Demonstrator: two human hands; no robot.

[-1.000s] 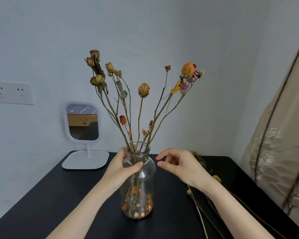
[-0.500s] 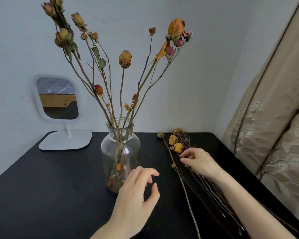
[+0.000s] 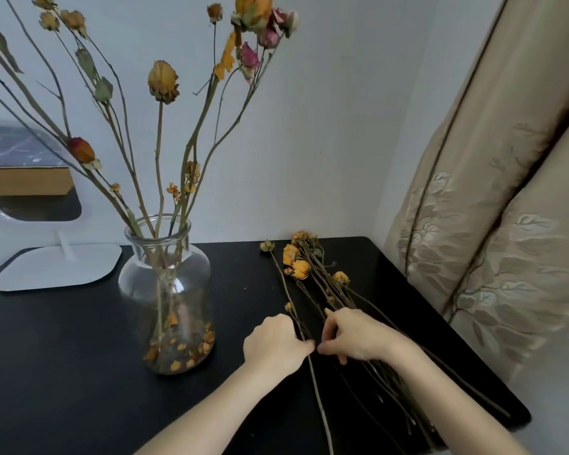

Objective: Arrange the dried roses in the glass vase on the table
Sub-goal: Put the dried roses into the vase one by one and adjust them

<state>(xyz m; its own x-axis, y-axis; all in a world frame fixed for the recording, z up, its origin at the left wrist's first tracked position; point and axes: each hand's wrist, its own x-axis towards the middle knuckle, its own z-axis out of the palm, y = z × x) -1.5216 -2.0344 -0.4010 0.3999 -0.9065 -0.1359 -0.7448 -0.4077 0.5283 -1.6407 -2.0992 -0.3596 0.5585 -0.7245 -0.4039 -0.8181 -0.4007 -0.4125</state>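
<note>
Now that both hands have left the glass vase point(image 3: 166, 290) at centre left, my left hand point(image 3: 275, 343) and right hand point(image 3: 355, 333) pinch stems in the loose dried roses point(image 3: 309, 267) lying lower right on the table point(image 3: 63, 356). Next stem is being picked; vase part-filled.

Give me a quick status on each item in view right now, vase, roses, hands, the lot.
glass vase: upright on the table, holds several stems, loose petals at its bottom.
roses in the vase: standing, fanned outward.
loose dried roses: lying flat in a bundle on the table.
left hand: on the bundle's stems, fingers closed around one.
right hand: on the stems, fingers curled, grip unclear.
mirror: upright on its stand.
curtain: hanging beside the table.
</note>
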